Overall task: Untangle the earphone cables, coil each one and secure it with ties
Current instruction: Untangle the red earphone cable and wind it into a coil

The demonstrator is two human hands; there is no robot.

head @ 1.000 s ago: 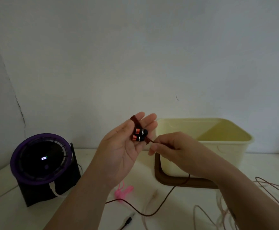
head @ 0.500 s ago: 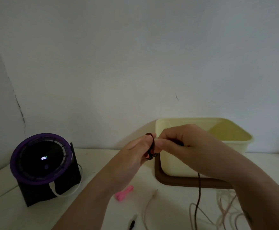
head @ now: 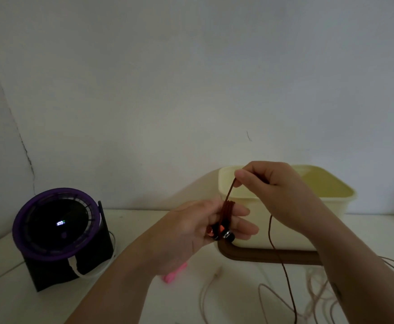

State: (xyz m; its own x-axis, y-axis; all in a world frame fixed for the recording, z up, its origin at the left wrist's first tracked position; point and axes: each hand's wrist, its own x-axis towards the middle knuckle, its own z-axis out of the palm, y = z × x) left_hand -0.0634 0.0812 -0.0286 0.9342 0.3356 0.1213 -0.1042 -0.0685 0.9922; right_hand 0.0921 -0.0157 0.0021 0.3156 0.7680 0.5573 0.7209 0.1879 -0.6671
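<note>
the right hand (head: 275, 190) pinches the thin, limp brown cable (head: 282, 265); the left hand (head: 196, 232), fingers wrapped in its coil, grips the earbuds (head: 221, 232); best held near the coil.

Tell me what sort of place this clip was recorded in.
Probably a room at home, not a lab: a white table against a plain painted wall, with a small purple desk fan, a cream plastic tub and loose earphone cables on it.

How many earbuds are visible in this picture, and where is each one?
2. Both are in the left hand, which holds the brown cable: the inner earbud near the palm, the outer earbud nearer the fingertips. The pale cables may have more, unseen.
</note>
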